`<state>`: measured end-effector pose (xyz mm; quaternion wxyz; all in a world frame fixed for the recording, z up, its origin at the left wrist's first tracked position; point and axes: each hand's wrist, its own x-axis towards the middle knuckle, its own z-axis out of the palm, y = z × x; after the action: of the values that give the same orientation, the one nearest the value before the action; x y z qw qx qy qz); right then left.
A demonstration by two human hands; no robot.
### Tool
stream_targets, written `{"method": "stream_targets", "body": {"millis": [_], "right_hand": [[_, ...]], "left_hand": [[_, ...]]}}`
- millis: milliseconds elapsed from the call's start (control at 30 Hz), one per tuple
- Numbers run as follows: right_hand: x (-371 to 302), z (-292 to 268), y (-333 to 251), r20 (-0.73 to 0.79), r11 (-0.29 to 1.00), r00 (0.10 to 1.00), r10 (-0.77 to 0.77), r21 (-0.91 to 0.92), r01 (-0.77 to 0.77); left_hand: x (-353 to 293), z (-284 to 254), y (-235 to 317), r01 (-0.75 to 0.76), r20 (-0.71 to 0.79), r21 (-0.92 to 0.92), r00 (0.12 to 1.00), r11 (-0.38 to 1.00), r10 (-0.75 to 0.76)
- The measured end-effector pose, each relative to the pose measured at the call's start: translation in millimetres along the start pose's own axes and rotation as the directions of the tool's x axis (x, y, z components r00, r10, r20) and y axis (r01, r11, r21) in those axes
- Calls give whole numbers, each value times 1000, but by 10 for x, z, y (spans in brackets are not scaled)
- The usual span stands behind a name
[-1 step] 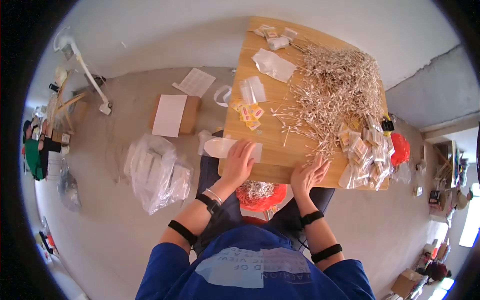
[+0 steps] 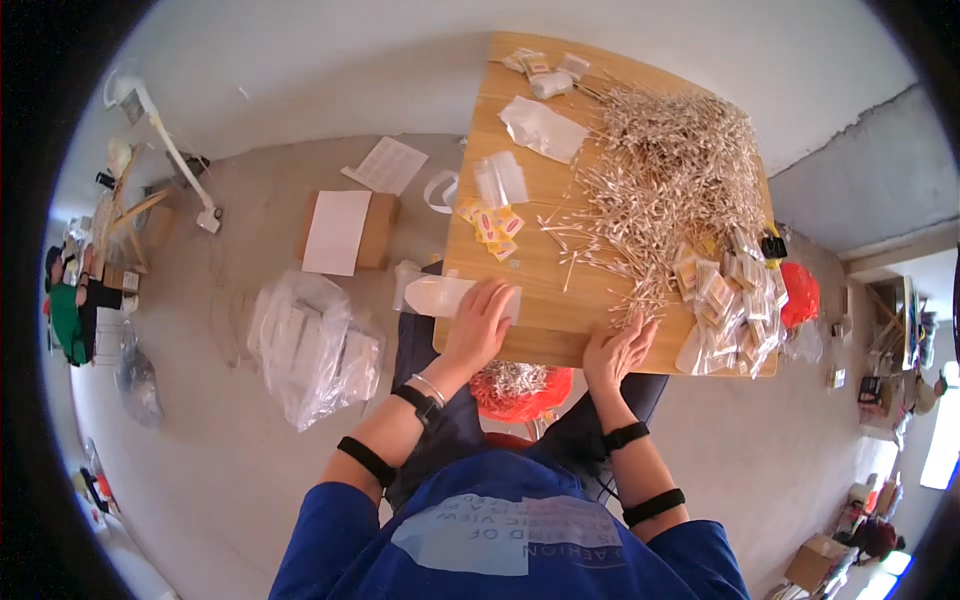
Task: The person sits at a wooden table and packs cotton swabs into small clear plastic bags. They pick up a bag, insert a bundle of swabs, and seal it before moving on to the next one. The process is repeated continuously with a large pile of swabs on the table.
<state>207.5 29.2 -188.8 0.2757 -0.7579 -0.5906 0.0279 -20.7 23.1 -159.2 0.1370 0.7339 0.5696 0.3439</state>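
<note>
My left hand (image 2: 477, 325) lies flat on a clear plastic bag (image 2: 436, 297) at the table's near left corner, fingers stretched over it. The bag's rounded end sticks out past the table edge. My right hand (image 2: 617, 352) rests open at the near edge, its fingertips by the loose ends of a big heap of cotton swabs (image 2: 675, 165). Whether those fingertips touch any swab I cannot tell. Beyond my left hand are several yellow-and-white printed cards (image 2: 492, 226) and a stack of clear bags (image 2: 501, 179). Filled swab packs (image 2: 735, 300) are piled right of my right hand.
The wooden table (image 2: 545, 318) stands before me. Below its edge, between my legs, is a red bag of swabs (image 2: 515, 392). On the floor at left are a cardboard box (image 2: 378, 230) and a large clear plastic sack (image 2: 310, 345). Another person (image 2: 70, 310) is at far left.
</note>
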Motion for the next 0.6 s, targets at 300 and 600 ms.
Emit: {"method": "stream_targets", "body": {"millis": [300,600], "right_hand": [[46,168,-447,234,963,939,-253,153,221],[345,194,-458,228,886,858,-460,178,428]], "left_hand": [[41,199,-119,-31,72,44,997,999,27],[9,216,-112,2,44,42,999,999,-3]]}}
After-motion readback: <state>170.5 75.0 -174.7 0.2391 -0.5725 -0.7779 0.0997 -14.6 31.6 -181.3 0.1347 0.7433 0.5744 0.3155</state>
